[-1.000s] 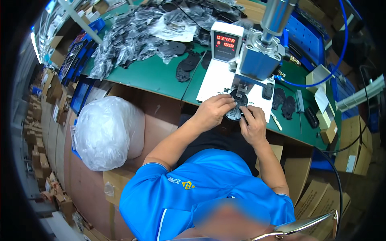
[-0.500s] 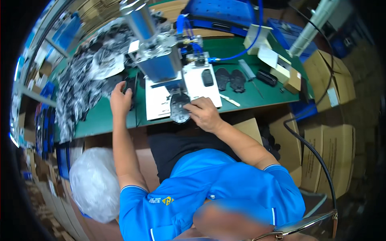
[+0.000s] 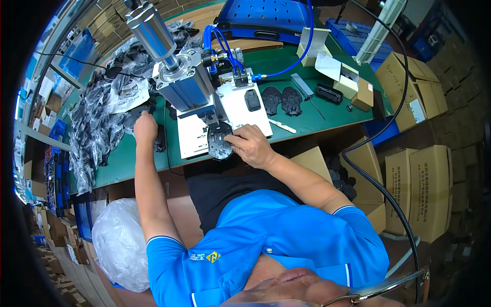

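Under the head of a pneumatic press (image 3: 186, 92) sits a black, rounded plastic part (image 3: 220, 146) with slots and ribs, its near end jutting past the white base plate (image 3: 192, 135). My right hand (image 3: 251, 146) pinches this part's right edge between thumb and fingers. Farther left, my left hand (image 3: 146, 128) reaches to a flat dark plastic part (image 3: 134, 115) beside a heap of bagged black parts (image 3: 99, 125). The left fingers are curled at that part's edge, their tips partly hidden. Two similar black parts (image 3: 281, 101) lie right of the press.
A small black device (image 3: 252, 100) rests on the base plate. Rightward on the green table (image 3: 307, 120) lie a white-handled tool (image 3: 282, 126), a screwdriver (image 3: 316, 106), a black case (image 3: 329, 94) and small boxes (image 3: 349, 82). Blue air hoses (image 3: 296, 66) arch behind. A plastic-wrapped bundle (image 3: 120, 245) stands low left.
My left hand has moved away from me and slightly left, its fingers curling at the dark part. The right hand stays at the part under the press. The whole view has shifted slightly.
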Demonstrator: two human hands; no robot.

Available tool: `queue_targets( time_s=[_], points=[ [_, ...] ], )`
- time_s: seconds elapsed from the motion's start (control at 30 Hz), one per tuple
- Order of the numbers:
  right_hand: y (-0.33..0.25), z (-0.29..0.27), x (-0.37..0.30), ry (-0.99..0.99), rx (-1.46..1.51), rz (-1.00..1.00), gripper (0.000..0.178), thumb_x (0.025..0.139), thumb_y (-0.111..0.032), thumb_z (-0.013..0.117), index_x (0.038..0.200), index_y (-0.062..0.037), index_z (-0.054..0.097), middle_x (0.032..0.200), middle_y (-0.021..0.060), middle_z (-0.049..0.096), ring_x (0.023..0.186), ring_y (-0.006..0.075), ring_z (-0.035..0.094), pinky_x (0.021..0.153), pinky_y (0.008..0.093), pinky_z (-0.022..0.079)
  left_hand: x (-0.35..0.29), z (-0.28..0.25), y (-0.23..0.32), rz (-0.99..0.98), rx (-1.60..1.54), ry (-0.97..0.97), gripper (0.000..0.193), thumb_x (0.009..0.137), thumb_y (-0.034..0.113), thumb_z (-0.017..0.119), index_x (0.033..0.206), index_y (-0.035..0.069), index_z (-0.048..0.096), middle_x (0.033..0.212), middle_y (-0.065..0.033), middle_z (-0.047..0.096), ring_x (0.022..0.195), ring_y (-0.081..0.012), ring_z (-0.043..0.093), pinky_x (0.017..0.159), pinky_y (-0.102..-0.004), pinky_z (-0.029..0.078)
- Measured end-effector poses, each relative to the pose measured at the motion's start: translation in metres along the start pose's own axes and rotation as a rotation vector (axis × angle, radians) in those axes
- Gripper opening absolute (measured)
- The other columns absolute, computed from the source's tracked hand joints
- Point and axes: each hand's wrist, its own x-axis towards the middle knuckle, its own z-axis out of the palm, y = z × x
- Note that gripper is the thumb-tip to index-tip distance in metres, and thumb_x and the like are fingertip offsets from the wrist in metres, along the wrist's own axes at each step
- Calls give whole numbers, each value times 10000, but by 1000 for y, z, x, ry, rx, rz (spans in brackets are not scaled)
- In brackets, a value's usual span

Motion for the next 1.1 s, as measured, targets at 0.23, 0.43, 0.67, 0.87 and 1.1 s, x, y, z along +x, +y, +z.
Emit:
queue_targets(
  time_s=[0.23, 0.43, 0.67, 0.87, 1.1],
  points=[
    [3, -4, -1, 0, -20, 53, 416, 815, -85, 911, 1222, -115, 828, 1098, 86, 744, 1048, 309, 714, 933, 450, 531, -96, -63, 17, -2, -1050, 403, 245, 1104, 127, 755, 1293, -30, 748, 1183, -89, 778, 1025, -185, 695, 945, -349, 550],
    [-8, -14, 5, 87, 327, 407, 355, 894, 80, 727, 1226, -17, 809, 1151, 189, 775, 1056, 368, 752, 943, 425, 607, -183, -70, 80, 98, -1248, 178, 230, 961, -92, 808, 1146, 15, 725, 1201, -93, 791, 1155, -209, 750, 1030, -350, 581],
    [-28, -66, -48, 161, 179, 339, 369, 921, 118, 668, 1243, 9, 810, 1151, 180, 761, 1021, 309, 757, 911, 372, 598, -182, -67, 146, 694, -764, 244, 556, 722, -137, 772, 1255, 24, 767, 1278, -169, 774, 1231, -386, 762, 1012, -466, 656],
    [-18, -143, -143, 204, -83, 685, 320, 980, 67, 686, 1269, -6, 803, 1216, 160, 747, 1148, 298, 741, 1035, 405, 579, -165, -41, 169, 780, -611, 308, 409, 857, -23, 717, 1260, 8, 782, 1305, -156, 783, 1248, -363, 771, 1030, -456, 670],
    [21, -227, -303, 299, -458, 1212, 375, 1139, -233, 715, 1346, 76, 757, 1196, 167, 777, 1102, 292, 742, 1004, 382, 565, -166, -35, 168, 811, -605, 333, 420, 861, 6, 723, 1274, 7, 795, 1340, -150, 788, 1254, -366, 769, 1040, -452, 667]
  ],
)
